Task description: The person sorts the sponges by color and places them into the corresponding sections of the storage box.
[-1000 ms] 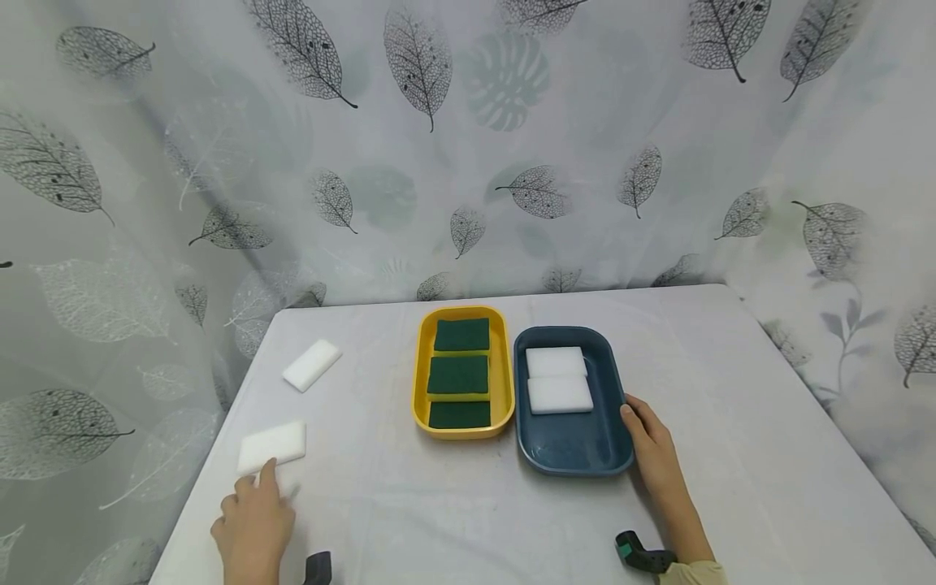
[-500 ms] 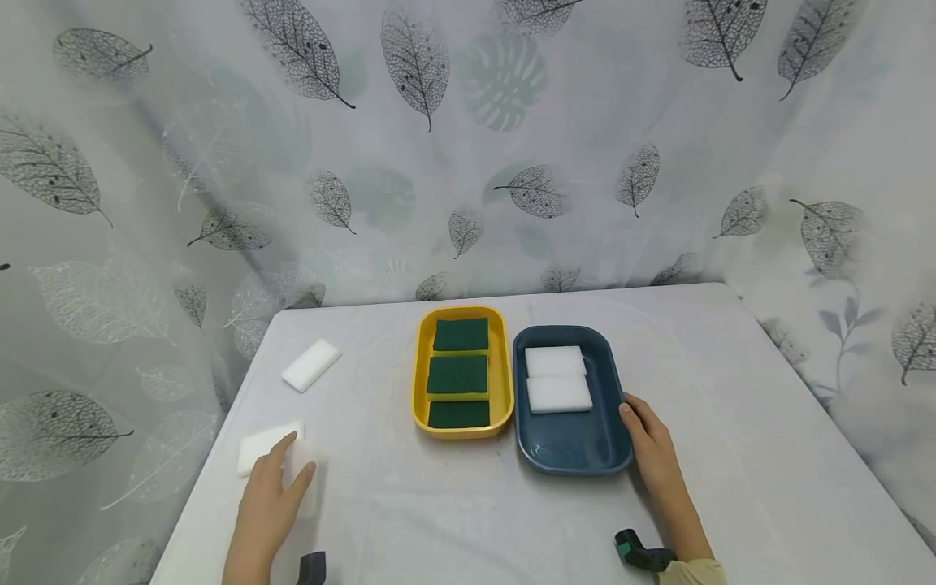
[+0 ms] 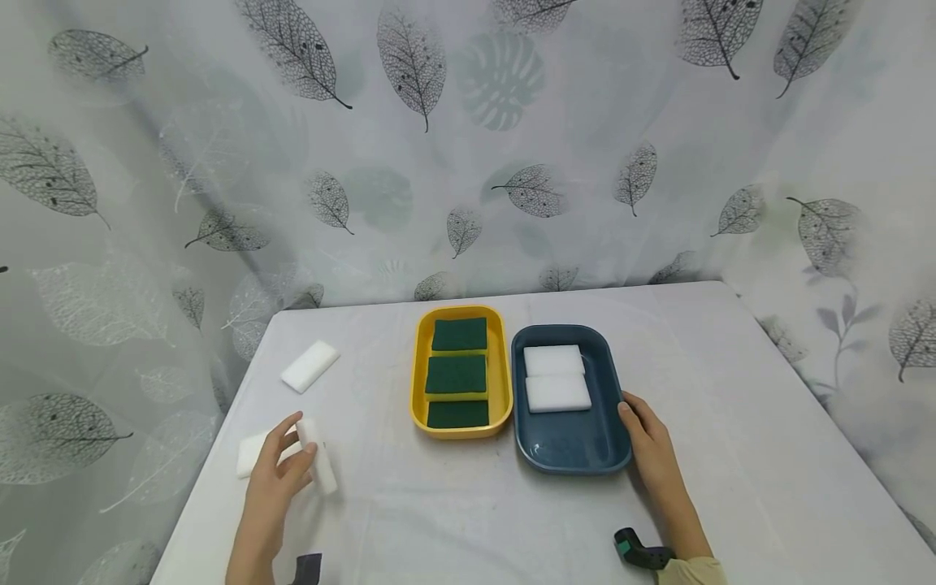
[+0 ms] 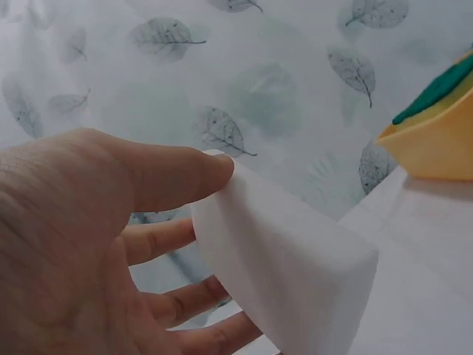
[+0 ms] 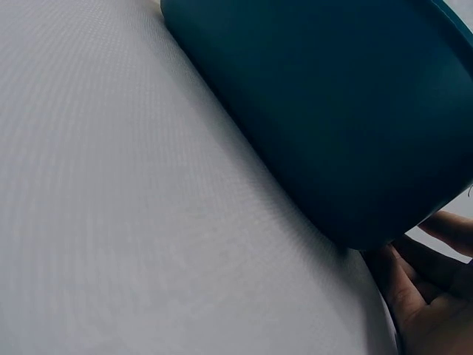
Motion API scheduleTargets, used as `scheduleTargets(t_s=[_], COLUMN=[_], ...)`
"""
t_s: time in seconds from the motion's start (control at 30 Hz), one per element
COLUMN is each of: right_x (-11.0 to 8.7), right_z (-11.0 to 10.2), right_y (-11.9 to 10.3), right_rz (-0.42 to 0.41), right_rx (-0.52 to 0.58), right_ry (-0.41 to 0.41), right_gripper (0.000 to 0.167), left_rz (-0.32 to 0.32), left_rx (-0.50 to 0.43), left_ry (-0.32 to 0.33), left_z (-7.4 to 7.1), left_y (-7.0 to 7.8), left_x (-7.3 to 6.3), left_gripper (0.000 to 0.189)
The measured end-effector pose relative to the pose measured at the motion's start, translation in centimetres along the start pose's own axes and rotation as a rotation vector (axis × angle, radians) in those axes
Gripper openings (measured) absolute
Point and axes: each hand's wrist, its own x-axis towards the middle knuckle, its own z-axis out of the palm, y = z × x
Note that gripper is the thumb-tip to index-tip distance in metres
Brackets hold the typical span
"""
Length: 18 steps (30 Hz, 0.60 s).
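My left hand (image 3: pixel 272 487) pinches a white melamine sponge (image 3: pixel 322 467) between thumb and fingers, at the left of the table. The left wrist view shows the thumb over its top edge and the fingers behind it; the block (image 4: pixel 295 259) stands tilted. Behind the hand lies another white sponge (image 3: pixel 251 455), partly hidden, and a third white sponge (image 3: pixel 310 366) rests farther back. My right hand (image 3: pixel 653 451) grips the right side of a blue tray (image 3: pixel 574 447) holding two white sponges (image 3: pixel 559 393). In the right wrist view, fingers (image 5: pixel 403 285) meet the tray's lower corner.
Left of the blue tray, close beside it, stands a yellow tray (image 3: pixel 419 390) with three green scouring sponges (image 3: pixel 457 374) in a column. A white cloth (image 3: pixel 439 520) covers the table, and a leaf-print curtain (image 3: pixel 468 162) hangs behind and along the sides.
From touching the near white sponge with a fingertip, my left hand has shifted right and now holds a white sponge, tilted up. My right hand stays at the blue tray.
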Motion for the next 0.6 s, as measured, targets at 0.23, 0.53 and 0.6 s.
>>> scheduleTargets(t_s=[0.23, 0.53, 0.6], right_x=[0.0, 0.0, 0.0], right_z=[0.0, 0.0, 0.1], right_y=[-0.1, -0.1, -0.1], right_rz=[0.003, 0.025, 0.021], right_rx=[-0.007, -0.005, -0.001], right_ry=[-0.004, 0.001, 0.002], right_gripper=[0.066, 0.066, 0.066], left_rz=[0.001, -0.032, -0.034], left_rx=[-0.120, -0.178, -0.179], left_ry=[0.017, 0.048, 0.054], left_z=[0.4, 1.7, 1.9], left_y=[0.4, 0.7, 0.8], left_x=[-0.2, 0.0, 0.0], left_gripper=[0.071, 0.071, 0.070])
